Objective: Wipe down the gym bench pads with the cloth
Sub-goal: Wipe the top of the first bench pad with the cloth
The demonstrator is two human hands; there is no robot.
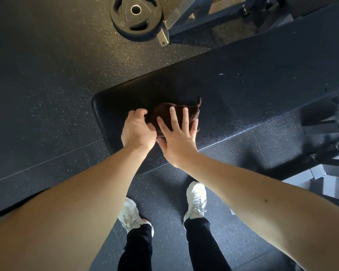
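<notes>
Two bare forearms are reaching down from where the person is standing, toward the rounded end of the black bench pad (243,90). On that end of the pad a dark brown cloth (164,114) is lying bunched up. The left hand (138,131) is curling its fingers and thumb around the edge of the cloth nearest the pad's end and gripping it. The right hand (177,137) is pressing flat on top of the cloth, fingers straight and spread apart. Below the pad's near edge, a pair of white shoes (196,200) is standing on the speckled rubber floor (47,85). Beyond the pad's far edge, a weight plate (135,18) is lying beside a grey metal frame (194,16).
</notes>
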